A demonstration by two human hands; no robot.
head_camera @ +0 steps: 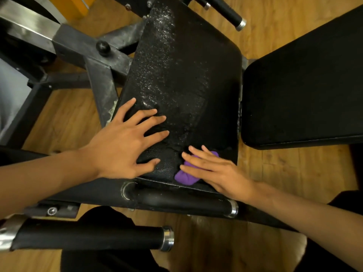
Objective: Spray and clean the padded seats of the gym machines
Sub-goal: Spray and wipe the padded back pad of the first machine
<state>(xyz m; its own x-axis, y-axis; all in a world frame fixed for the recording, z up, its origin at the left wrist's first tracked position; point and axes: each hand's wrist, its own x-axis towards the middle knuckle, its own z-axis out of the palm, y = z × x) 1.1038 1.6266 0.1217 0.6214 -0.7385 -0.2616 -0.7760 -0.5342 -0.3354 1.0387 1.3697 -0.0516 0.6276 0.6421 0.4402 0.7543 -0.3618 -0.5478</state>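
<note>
A black padded seat (188, 61) fills the middle of the view, its left half speckled with wet spray droplets. My left hand (125, 142) lies flat on the seat's near left part with fingers spread. My right hand (214, 169) presses a bunched purple cloth (185, 177) onto the seat's near right corner, fingers straight over it. Most of the cloth is hidden under that hand. No spray bottle is in view.
A second black pad (306, 85) stands to the right of the seat. Black foam handles with chrome ends (180, 201) (94, 236) cross in front, another handle (225, 10) at the back. The grey steel frame (84, 48) is at left, over a wooden floor (64, 122).
</note>
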